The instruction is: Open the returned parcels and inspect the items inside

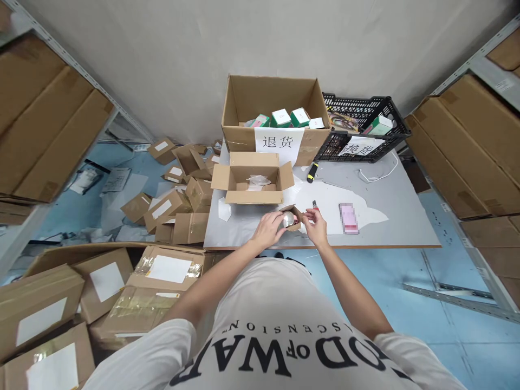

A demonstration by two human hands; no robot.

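Note:
Near the table's front edge, a small opened cardboard box (299, 223) is between my two hands. Inside its opening sits a shiny, silvery round thing (288, 219), with something red beside it. My left hand (268, 230) is closed on the box's left side, its fingertips close to the round thing. On the right, my right hand (316, 226) pinches the edge of a flap. A red object with a dark tip (314, 204) shows just beyond my right fingers; I cannot tell whether they touch it.
Behind my hands stands an open carton (254, 196) holding clear plastic. Farther back are a big labelled carton (239, 138) and a black crate (368, 151). A yellow-black cutter (312, 173) and pink packet (349, 219) lie on the table (400, 230). Parcels (166, 211) crowd the left.

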